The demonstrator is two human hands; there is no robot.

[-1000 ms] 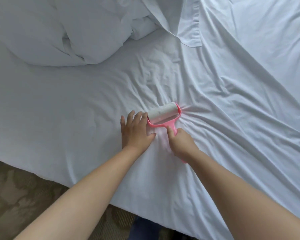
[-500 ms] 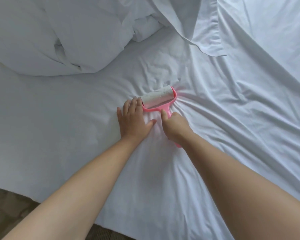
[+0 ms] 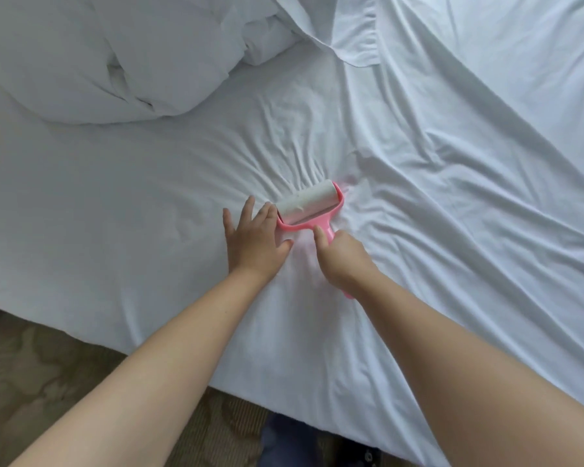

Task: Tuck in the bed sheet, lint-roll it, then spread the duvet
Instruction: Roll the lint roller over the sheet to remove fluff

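Observation:
A pink lint roller (image 3: 309, 208) with a white sticky drum lies pressed on the white bed sheet (image 3: 132, 210), which puckers into creases in front of the drum. My right hand (image 3: 339, 259) grips the roller's pink handle, and only the handle's tip shows below the wrist. My left hand (image 3: 253, 242) rests flat on the sheet just left of the roller, fingers straight and touching its frame. The white duvet (image 3: 91, 52) sits bunched at the top left of the bed.
A loose white fabric flap (image 3: 354, 32) hangs over the sheet at the top middle. The bed's near edge runs diagonally across the bottom, with patterned brown carpet (image 3: 48, 382) below it. Something dark blue (image 3: 290, 439) shows at the bottom edge.
The roller and both hands moved away across the sheet, then came back toward me a little. The creases in front of the drum are now deeper.

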